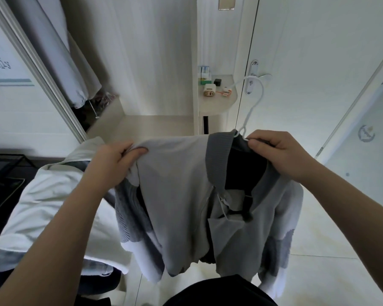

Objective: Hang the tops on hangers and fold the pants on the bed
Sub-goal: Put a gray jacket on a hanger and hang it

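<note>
Mid-frame, your left hand (115, 161) grips the grey jacket (181, 195) by its shoulder while your right hand (281, 155) pinches the white hanger (255, 102) at its neck.

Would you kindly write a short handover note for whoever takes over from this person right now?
Left hand: grips the shoulder fabric of the grey jacket.
Right hand: pinches the jacket's collar at the neck of the white hanger.
Jacket is held up in the air, with the hook sticking out above the collar.
Done: the hanger appears to be inside the jacket.
Left: settle the shoulder and hang it up; a white garment waits at the left.
</note>
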A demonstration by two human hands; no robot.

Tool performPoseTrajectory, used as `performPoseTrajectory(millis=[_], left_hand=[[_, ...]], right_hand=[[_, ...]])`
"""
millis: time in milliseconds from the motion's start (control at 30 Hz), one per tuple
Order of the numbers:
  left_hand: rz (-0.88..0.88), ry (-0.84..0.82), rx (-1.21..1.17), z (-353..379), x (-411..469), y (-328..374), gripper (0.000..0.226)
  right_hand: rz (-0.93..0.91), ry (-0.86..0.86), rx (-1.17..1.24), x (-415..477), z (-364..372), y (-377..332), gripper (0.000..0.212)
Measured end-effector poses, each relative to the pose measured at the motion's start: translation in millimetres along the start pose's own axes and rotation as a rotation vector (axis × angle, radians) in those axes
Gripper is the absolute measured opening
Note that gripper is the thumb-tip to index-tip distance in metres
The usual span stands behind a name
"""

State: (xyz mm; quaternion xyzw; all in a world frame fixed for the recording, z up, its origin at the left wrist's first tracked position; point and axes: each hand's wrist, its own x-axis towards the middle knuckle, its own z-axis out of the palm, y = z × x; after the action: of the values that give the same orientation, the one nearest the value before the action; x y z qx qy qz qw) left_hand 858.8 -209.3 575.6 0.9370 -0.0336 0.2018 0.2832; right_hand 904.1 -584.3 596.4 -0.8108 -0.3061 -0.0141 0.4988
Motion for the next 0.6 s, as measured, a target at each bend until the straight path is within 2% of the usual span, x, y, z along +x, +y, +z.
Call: performPoseTrajectory(millis=[67,167,233,333,467,600], left_hand=[[-0.020,-0.008,-0.083,-10,2,5,0.008],[-0.067,-0.006,-0.241,-19,3,10,0.015],[-0.074,0.001,-0.332,-22,5,16,0.021],[-0.038,0.059,-0.353,-19,10,26,0.023],[-0.033,0.106,-0.423,-9,12,33,0.025],[-0.086,-0.001,-0.489,-7,6,23,0.025]], right_hand=[[0.004,0.013,0.022,-1,-4,0,0.019],[0.042,0.002,0.029,-6,-13,2,0.023],[0.066,-0.065,0.004,-9,-11,3,0.023],[0.091,-0.149,-0.111,-9,0,6,0.023],[0.171,-0.118,-0.247,-2,10,11,0.024],[0.205,0.000,-0.265,0,19,10,0.025]])
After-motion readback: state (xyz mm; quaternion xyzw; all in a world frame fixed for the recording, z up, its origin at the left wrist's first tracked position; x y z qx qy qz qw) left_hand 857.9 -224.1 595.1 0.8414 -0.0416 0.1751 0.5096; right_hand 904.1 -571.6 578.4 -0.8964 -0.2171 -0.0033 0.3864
